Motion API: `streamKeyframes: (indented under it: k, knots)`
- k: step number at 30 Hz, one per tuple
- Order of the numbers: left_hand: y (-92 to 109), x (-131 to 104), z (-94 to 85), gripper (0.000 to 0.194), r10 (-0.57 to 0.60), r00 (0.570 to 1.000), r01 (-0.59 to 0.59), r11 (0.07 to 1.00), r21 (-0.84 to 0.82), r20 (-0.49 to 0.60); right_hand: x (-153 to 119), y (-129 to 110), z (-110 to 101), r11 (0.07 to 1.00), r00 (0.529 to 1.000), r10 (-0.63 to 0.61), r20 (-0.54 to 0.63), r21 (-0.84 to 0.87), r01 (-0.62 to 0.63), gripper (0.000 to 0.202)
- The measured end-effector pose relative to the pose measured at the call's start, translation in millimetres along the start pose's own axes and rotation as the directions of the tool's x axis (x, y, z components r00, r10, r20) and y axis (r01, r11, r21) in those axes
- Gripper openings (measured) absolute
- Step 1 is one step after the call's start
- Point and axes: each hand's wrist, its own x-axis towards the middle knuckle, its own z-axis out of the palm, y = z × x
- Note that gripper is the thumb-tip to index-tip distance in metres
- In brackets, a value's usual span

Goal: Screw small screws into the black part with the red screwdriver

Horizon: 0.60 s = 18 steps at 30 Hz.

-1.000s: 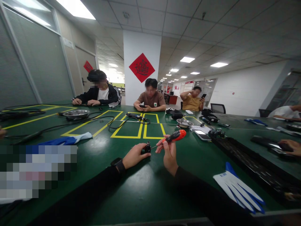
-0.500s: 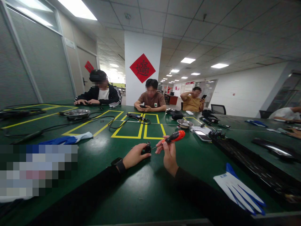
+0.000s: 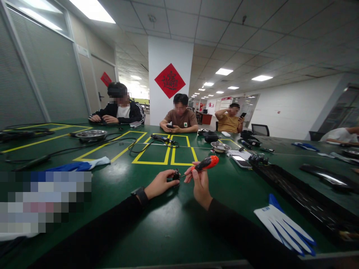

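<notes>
The small black part [image 3: 176, 175] was located at the fingertips of the left grip [image 3: 158, 184], near the middle of the green surface [image 3: 168, 231]. Its long axis was approximately vertical, with the narrow, ringed end uppermost; whether its base contacted the surface could not be determined. The left grip was closed on the part from its left side, thumb on the near side and fingers behind. The right grip [image 3: 202, 188] was closed around the forward portion of the handle of the red-and-black screwdriver [image 3: 206, 163]. The screwdriver was tilted: the handle end pointed up and to the right, and the shaft extended down and to the left, toward the lower portion of the part, crosswise to its axis. The tip lay at or just beside the right side of the part; contact could not be confirmed. The left grip was the nearer of the two, touching the part, while the right grip was positioned a short way to its right. A phone [image 3: 241, 161] and an open black tray [image 3: 300, 186] lay farther right, with a white-and-blue glove [image 3: 283, 226] nearer the wearer.
</notes>
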Motion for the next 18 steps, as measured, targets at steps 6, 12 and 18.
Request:
streamKeyframes:
  k: [6, 12, 18]
  knots:
    - [-1.0, 0.6, 0.9, 0.03, 0.011, 1.0, -0.011, 1.0, 0.011, -0.016, -1.7, 0.6, 1.4, 0.999, 1.0, -0.011, -0.01, -0.032, 0.01, 0.023]
    - [-0.6, -0.6, -1.5, 0.029, 0.04, 0.999, -0.04, 0.998, 0.054, 0.002, -3.6, 1.3, 1.7, 0.994, 0.999, -0.043, 0.016, -0.1, 0.044, 0.023]
    - [-4.6, -0.4, -1.4, 0.028, 0.063, 0.998, -0.062, 0.994, 0.091, -0.01, -3.5, -1.0, 1.6, 0.992, 0.997, -0.047, 0.056, -0.117, 0.054, 0.021]
